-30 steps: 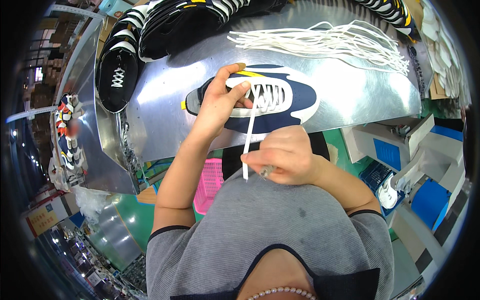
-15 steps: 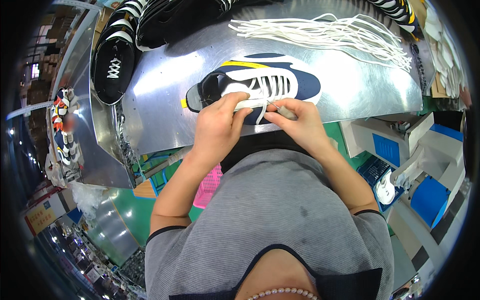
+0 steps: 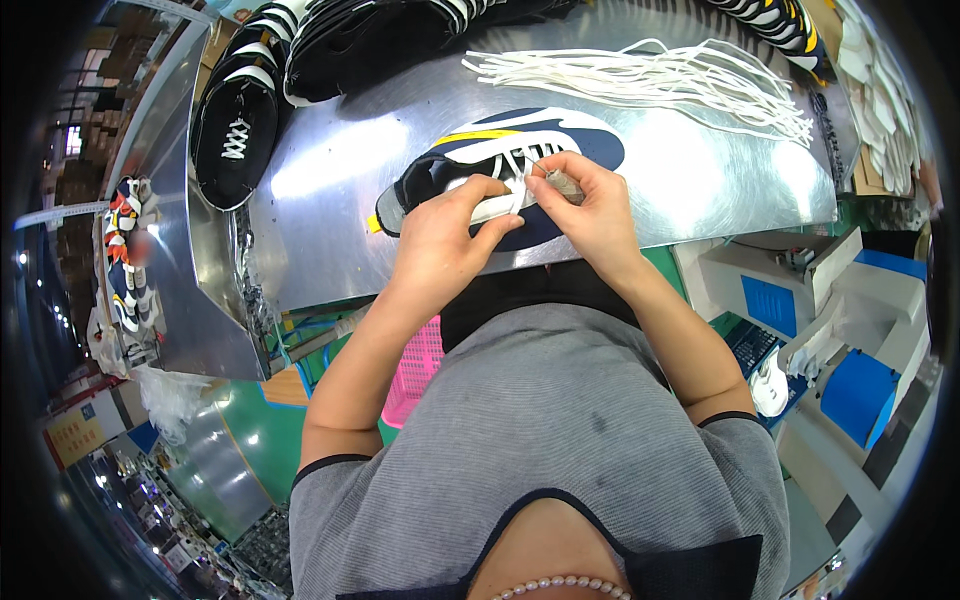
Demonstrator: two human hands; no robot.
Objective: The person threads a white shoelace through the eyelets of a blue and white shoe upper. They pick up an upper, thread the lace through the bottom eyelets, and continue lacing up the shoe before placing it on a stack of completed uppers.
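At the left end of the metal table (image 3: pixel 310 240), a black upper (image 3: pixel 236 150) shows crossed white lacing and appears laced as far as visible; a stack of black uppers (image 3: pixel 340 65) rests at the far edge, lacing state not visible; the sneaker upper (image 3: pixel 480 152) lies near the middle of the near edge, heel to the left, navy toe to the right; the left hand (image 3: pixel 440 235) clamps thumb and forefinger on its near eyelet edge; the white lace (image 3: pixel 517 185) passes over the throat between the hands, its crossings partly hidden; the right hand (image 3: pixel 600 215) has its fingers closed around a small pale-handled tool (image 3: pixel 565 186); whether its fingertips also pinch the lace cannot be told; lacing is judged partway: lace bars span the toe end of the throat, whereas the collar end shows no crossing and appears to remain; a bundle of loose white laces (image 3: pixel 650 90) lies along the far edge, right of centre.
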